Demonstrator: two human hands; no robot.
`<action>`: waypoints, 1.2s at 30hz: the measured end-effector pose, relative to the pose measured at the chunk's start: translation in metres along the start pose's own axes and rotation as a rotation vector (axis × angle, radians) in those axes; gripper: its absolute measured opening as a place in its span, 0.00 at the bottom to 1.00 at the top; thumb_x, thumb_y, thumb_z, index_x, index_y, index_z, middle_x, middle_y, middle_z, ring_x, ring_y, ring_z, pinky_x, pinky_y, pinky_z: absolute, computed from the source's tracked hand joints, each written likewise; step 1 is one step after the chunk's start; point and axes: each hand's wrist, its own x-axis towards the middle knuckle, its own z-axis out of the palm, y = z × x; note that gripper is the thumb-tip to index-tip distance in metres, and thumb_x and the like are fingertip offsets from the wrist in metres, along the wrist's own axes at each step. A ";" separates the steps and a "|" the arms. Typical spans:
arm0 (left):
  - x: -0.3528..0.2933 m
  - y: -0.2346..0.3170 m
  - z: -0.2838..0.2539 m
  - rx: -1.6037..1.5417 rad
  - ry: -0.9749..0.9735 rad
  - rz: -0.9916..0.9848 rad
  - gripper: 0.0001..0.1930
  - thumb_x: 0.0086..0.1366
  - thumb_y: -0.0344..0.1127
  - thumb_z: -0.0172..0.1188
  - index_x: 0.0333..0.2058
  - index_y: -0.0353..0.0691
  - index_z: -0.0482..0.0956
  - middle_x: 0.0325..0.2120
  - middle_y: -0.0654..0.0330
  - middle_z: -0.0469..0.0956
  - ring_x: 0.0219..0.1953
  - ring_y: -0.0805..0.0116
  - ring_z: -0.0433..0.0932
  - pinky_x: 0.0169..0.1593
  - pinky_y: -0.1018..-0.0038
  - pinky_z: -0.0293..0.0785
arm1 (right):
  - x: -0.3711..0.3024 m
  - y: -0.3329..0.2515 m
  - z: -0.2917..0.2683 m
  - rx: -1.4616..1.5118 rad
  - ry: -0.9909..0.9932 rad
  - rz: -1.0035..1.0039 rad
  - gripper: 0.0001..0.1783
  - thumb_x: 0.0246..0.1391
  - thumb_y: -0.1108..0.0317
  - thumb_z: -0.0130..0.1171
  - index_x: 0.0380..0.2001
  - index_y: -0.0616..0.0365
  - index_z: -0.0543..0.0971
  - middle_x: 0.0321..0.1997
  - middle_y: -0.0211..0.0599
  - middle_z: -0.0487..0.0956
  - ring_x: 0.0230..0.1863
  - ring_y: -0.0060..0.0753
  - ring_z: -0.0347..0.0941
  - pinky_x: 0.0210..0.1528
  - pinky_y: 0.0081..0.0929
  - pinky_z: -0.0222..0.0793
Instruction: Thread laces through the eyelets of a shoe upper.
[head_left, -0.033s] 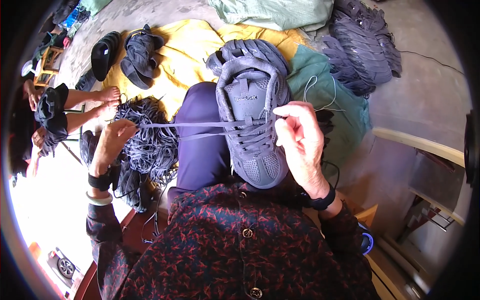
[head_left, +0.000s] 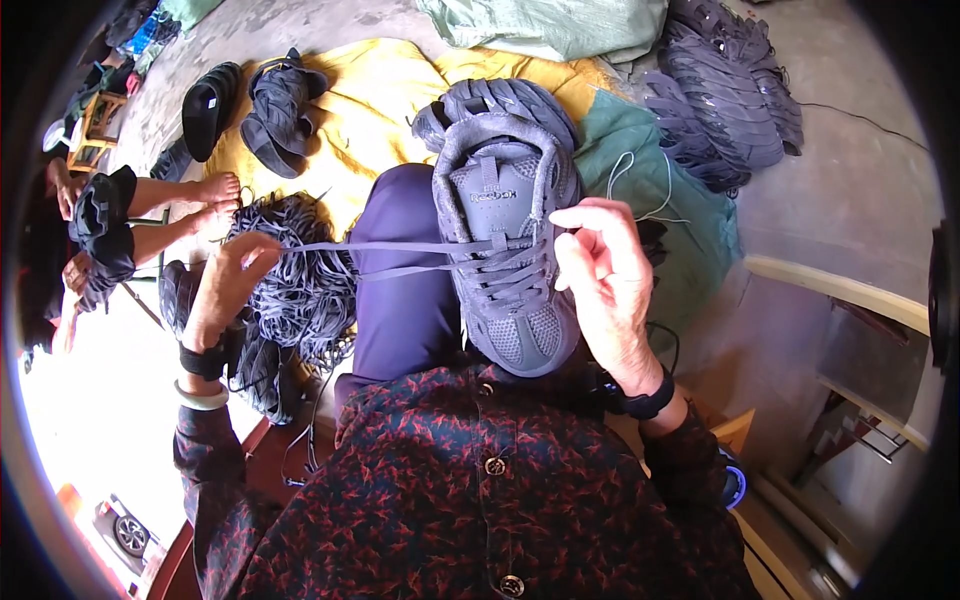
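A dark grey sneaker (head_left: 523, 340) rests over my lap, toe toward me, with laces crossing its tongue. My left hand (head_left: 228, 285) pinches a grey shoelace (head_left: 395, 247), drawn nearly straight out to the left from the upper eyelets. A second strand runs just below it across my thigh; its far end is lost against the lace pile. Beside the shoe's right edge is my right hand (head_left: 608, 290), thumb and index finger apart, the index tip close to the eyelets. Nothing shows between those fingers.
A heap of loose dark laces (head_left: 300, 290) lies beside my left thigh. Stacked grey shoe parts (head_left: 720, 95) sit at far right, others (head_left: 280, 115) on the yellow cloth (head_left: 350, 90). Another person's hand (head_left: 75, 275) holds dark pieces at left. A wooden-edged table (head_left: 840, 290) stands right.
My left hand's fingers have shifted slightly toward the shoe, still with the lace. My right hand has moved a little to the right; the shoe stays put.
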 end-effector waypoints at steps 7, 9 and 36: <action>0.012 0.111 0.061 -0.078 0.015 0.307 0.17 0.61 0.30 0.70 0.48 0.35 0.78 0.45 0.58 0.81 0.52 0.67 0.79 0.60 0.69 0.71 | 0.038 -0.020 -0.014 -0.465 -0.111 -0.355 0.14 0.48 0.81 0.62 0.39 0.57 0.82 0.52 0.39 0.75 0.54 0.41 0.75 0.57 0.37 0.72; 0.012 0.131 0.078 -0.132 -0.025 0.455 0.19 0.60 0.25 0.70 0.48 0.35 0.75 0.45 0.56 0.79 0.51 0.63 0.78 0.58 0.68 0.72 | 0.051 -0.024 -0.017 -0.649 -0.308 -0.578 0.13 0.46 0.80 0.62 0.37 0.55 0.81 0.53 0.37 0.76 0.58 0.43 0.72 0.63 0.42 0.67; 0.008 0.171 0.089 -0.661 -0.464 0.262 0.08 0.72 0.35 0.62 0.35 0.37 0.80 0.29 0.70 0.77 0.32 0.82 0.71 0.37 0.80 0.69 | 0.072 -0.028 -0.016 -0.788 -0.591 -0.607 0.07 0.45 0.72 0.64 0.29 0.54 0.77 0.41 0.33 0.71 0.55 0.45 0.70 0.71 0.53 0.57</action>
